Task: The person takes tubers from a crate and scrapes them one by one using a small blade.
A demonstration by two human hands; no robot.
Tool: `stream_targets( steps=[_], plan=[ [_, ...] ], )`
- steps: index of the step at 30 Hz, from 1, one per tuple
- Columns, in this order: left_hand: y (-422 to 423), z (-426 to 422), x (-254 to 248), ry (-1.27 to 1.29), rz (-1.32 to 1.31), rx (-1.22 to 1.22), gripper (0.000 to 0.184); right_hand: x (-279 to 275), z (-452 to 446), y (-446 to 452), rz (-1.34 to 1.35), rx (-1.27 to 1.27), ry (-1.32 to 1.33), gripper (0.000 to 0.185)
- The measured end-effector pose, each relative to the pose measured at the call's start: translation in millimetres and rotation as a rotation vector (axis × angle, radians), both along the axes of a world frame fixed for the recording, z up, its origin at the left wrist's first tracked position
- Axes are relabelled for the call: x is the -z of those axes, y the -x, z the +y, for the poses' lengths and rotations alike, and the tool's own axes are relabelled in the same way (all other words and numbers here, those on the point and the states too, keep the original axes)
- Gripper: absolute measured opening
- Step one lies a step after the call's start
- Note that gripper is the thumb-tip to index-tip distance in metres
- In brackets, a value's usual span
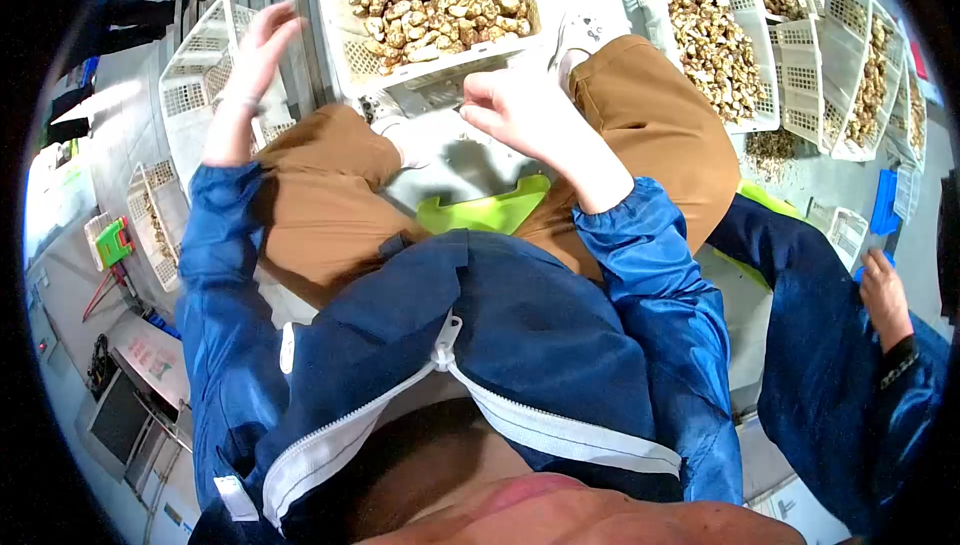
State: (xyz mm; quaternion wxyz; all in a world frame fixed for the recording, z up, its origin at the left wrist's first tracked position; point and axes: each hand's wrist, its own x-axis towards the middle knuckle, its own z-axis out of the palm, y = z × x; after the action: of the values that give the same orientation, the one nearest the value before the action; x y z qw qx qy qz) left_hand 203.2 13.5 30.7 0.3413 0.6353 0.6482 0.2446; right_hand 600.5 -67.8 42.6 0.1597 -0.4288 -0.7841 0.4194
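A white crate (430, 73) between my feet holds many brown-and-cream lumpy pieces (430, 0) that look like mushrooms. My left hand (262, 53) is raised left of this crate, over the edge of a white perforated basket (190, 97); its fingers are stretched and apart, holding nothing I can see. Just below the crate's near right corner, my right hand (522, 113) hovers with fingers curled together. Whatever its fingertips may hold is hidden.
Under me is a lime-green stool (485, 210). More crates of similar pieces (712, 45) stand at the right. A co-worker's hand (885, 297) and dark blue sleeve are close on my right. At the left are another basket (155, 220) and wooden slats (298, 15).
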Motion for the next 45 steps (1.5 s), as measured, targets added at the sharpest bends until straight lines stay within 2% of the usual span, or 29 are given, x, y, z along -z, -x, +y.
stream_targets(
  steps=[1, 2, 3, 5, 6, 7, 9, 11, 13, 14, 15, 17, 18, 19, 20, 21, 23, 25, 30, 33, 35, 37, 38, 39, 41, 44, 45],
  plan=[
    [-53, 14, 6, 0.001, 0.166, 0.015, 0.046, -2, 2, 1, -0.01, -0.008, -0.018, 0.017],
    [-81, 38, 43, 0.005, 0.078, 0.118, 0.046, 5, 2, 3, -0.006, -0.012, -0.074, 0.017],
    [-102, 65, 83, -0.033, 0.2, 0.179, 0.045, 5, 1, 3, -0.009, -0.031, -0.053, 0.02],
    [-164, 95, 127, -0.02, 0.467, 0.142, 0.053, 10, 0, 1, -0.034, -0.019, -0.042, 0.018],
    [-185, 102, 144, 0.032, 0.407, 0.087, 0.048, 11, 1, -4, -0.009, -0.002, -0.05, 0.018],
    [-209, 99, 138, 0.088, 0.35, 0.033, 0.044, 12, 2, -6, 0.017, 0.013, -0.061, 0.018],
    [-213, 111, 170, -0.035, 0.563, -0.107, 0.042, 14, 11, -8, 0.04, -0.026, -0.054, 0.018],
    [-221, 103, 158, -0.102, 0.479, -0.161, 0.04, 3, 12, -10, 0.069, -0.021, -0.003, 0.018],
    [-196, 124, 184, 0.005, 0.506, -0.006, 0.045, 9, 16, -12, 0.115, 0.018, 0.033, 0.017],
    [-179, 128, 203, 0.02, 0.424, -0.013, 0.05, 7, 18, -14, 0.137, 0.045, 0.027, 0.017],
    [-168, 132, 216, 0.053, 0.492, -0.069, 0.033, 7, 18, -14, 0.16, 0.066, 0.019, 0.017],
    [-160, 116, 184, 0.593, -0.432, -0.206, 0.02, -4, 17, -22, 0.148, 0.167, 0.026, 0.021],
    [-168, 97, 148, 0.629, -0.683, -0.312, 0.013, -10, 19, -26, 0.244, 0.246, 0.014, 0.019],
    [-167, 77, 128, 0.639, -0.889, -0.288, 0.019, -12, 20, -27, 0.339, 0.317, 0.006, 0.016],
    [-192, 42, 70, 0.528, -1.005, -0.289, 0.013, -8, 21, -29, 0.334, 0.359, -0.058, 0.017],
    [-186, 25, 59, 0.472, -1.063, -0.225, 0.016, -6, 22, -28, 0.33, 0.4, -0.12, 0.017],
    [-186, -16, 22, 0.44, -1.149, -0.194, 0.021, -9, 20, -25, 0.468, 0.472, 0.074, 0.016],
    [-196, -53, -24, 0.377, -1.223, -0.229, 0.027, -3, 19, -13, 0.682, 0.438, 0.123, 0.015],
    [-186, -100, -49, 0.272, -1.212, -0.224, 0.03, -25, 8, 9, 0.721, 0.276, 0.129, 0.015],
    [-191, -113, -52, 0.181, -1.09, -0.201, 0.03, -22, 5, 11, 0.684, 0.182, -0.157, 0.014],
    [-195, -117, -58, 0.118, -0.959, -0.205, 0.029, -22, 5, 15, 0.681, 0.168, -0.195, 0.013],
    [-194, -117, -60, 0.116, -0.944, -0.189, 0.028, -26, 6, 14, 0.664, 0.154, -0.221, 0.012],
    [-191, -117, -59, 0.149, -0.974, -0.169, 0.028, -34, 2, 13, 0.681, 0.231, 0.071, 0.01],
    [-186, -116, -57, 0.182, -1.005, -0.149, 0.028, -38, 5, 9, 0.817, 0.244, 0.233, 0.008],
    [-187, -111, -54, 0.184, -1.0, -0.123, 0.028, -48, 7, 3, 0.818, 0.27, 0.381, 0.009],
    [-195, -108, -57, 0.112, -0.917, -0.107, 0.029, -30, 10, 4, 0.605, 0.115, -0.214, 0.01],
    [-197, -108, -60, 0.108, -0.907, -0.099, 0.029, -28, 9, 2, 0.661, 0.137, -0.06, 0.011]
  ],
)
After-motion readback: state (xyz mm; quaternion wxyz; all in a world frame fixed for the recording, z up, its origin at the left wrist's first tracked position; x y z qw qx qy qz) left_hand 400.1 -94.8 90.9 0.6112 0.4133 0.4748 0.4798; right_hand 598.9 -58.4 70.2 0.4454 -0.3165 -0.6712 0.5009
